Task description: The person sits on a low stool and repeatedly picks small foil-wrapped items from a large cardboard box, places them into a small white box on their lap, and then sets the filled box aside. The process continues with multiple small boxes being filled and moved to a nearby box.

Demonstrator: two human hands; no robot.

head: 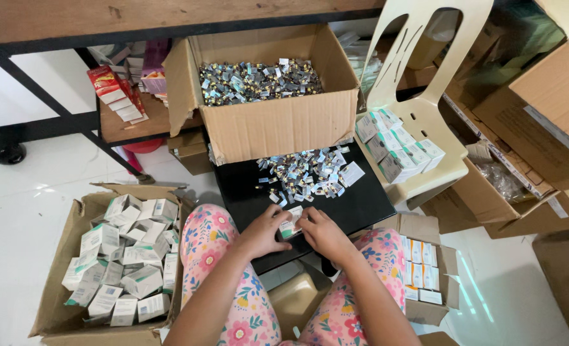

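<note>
Both hands, left hand point(263, 232) and right hand point(321, 232), pinch one small white carton point(291, 227); square its flaps over the black board point(368, 205).

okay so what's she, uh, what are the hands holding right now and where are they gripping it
Both hands hold one small white carton over the black board: the left hand at its left end, the right hand at its right end.
</note>
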